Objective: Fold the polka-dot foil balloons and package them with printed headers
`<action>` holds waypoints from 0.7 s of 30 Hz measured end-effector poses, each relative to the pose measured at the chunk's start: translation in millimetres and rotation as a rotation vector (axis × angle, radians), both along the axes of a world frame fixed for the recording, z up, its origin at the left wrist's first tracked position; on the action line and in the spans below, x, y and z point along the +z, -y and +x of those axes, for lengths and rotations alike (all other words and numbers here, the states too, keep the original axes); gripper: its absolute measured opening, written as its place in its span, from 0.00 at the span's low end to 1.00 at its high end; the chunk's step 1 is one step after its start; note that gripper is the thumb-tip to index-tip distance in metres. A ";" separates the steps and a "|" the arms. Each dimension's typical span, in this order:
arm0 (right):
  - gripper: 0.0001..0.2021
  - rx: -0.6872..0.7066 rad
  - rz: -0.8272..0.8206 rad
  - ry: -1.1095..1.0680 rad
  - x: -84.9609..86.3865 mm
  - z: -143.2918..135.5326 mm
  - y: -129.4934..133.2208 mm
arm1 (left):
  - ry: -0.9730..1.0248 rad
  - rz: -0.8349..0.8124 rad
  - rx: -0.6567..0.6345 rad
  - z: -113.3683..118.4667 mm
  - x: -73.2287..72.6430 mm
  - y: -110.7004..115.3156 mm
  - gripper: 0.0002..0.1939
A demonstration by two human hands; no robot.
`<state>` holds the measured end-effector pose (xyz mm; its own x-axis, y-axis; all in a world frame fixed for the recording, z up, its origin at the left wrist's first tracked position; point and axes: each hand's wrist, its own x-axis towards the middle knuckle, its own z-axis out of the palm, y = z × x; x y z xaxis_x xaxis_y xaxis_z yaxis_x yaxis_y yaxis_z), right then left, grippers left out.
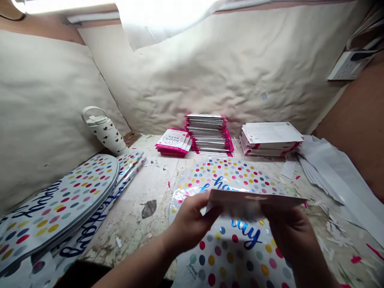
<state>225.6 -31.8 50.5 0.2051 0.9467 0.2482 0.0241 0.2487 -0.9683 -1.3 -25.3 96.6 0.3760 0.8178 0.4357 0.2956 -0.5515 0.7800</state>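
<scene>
Both hands hold a thin white card packet [255,200], tilted so that its long top edge faces me. My left hand [192,222] pinches its left end between thumb and fingers. At the right end my right hand [286,226] grips it, partly in shadow, with its fingers mostly behind the card. What the packet contains is hidden. Beneath it lies a round flat foil balloon [216,248], white with coloured dots and blue "happy birthday" lettering, spread on the worn table [129,228].
Dotted foil balloons [87,192] are piled at left, near a white tumbler with hearts [105,130]. Pink-edged packets stand at the back in a low stack [174,142], a tall stack [210,134] and a right-hand stack [271,138]. White paper sheets [345,180] and scraps lie right.
</scene>
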 end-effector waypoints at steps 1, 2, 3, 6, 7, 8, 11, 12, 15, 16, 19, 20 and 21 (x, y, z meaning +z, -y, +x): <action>0.12 0.018 -0.007 -0.033 -3.0 -1.8 -4.9 | -0.033 0.074 0.007 -6.4 -0.5 -3.2 0.17; 0.14 0.023 -0.013 -0.047 -4.8 -1.9 -9.1 | -0.063 0.202 0.071 -14.0 1.3 -8.8 0.15; 0.17 0.010 -0.026 -0.048 -5.7 -0.6 -12.5 | -0.093 0.368 0.180 -22.2 6.1 -18.0 0.15; 0.19 -0.041 -0.081 -0.026 -7.5 7.1 -17.9 | -0.251 0.835 0.559 -44.0 36.8 -71.9 0.16; 0.17 -0.046 -0.100 -0.011 -9.2 9.2 -18.4 | -0.324 0.920 0.606 -47.4 49.5 -97.7 0.16; 0.16 -0.042 -0.118 0.012 -11.5 10.4 -18.7 | -0.386 0.976 0.598 -47.8 61.3 -125.9 0.15; 0.15 -0.016 -0.141 0.091 -19.4 10.1 -19.1 | -0.598 0.922 0.522 -32.0 81.7 -211.0 0.17; 0.15 -0.001 -0.143 0.120 -20.9 10.0 -19.1 | -0.717 0.844 0.481 -23.2 82.6 -235.8 0.18; 0.14 0.032 -0.145 0.251 -19.1 16.4 -15.3 | -0.889 0.687 0.403 2.4 73.5 -291.5 0.20; 0.14 0.046 -0.145 0.332 -17.4 21.2 -11.5 | -0.902 0.659 0.390 8.9 69.3 -303.6 0.20; 0.12 0.174 -0.095 0.701 -18.9 39.1 10.1 | -0.896 0.612 0.397 23.4 59.0 -317.4 0.20; 0.12 0.250 -0.040 0.839 -24.0 44.3 20.0 | -0.878 0.615 0.418 27.7 55.6 -312.2 0.22; 0.14 0.312 0.041 0.972 -31.6 48.3 30.6 | -0.847 0.626 0.426 32.0 51.5 -300.5 0.23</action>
<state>273.9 -62.4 19.0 -0.3567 0.9105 0.2090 0.7236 0.4108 -0.5547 30.7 275.2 148.1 0.4879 0.6772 0.5508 0.8533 -0.5030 -0.1375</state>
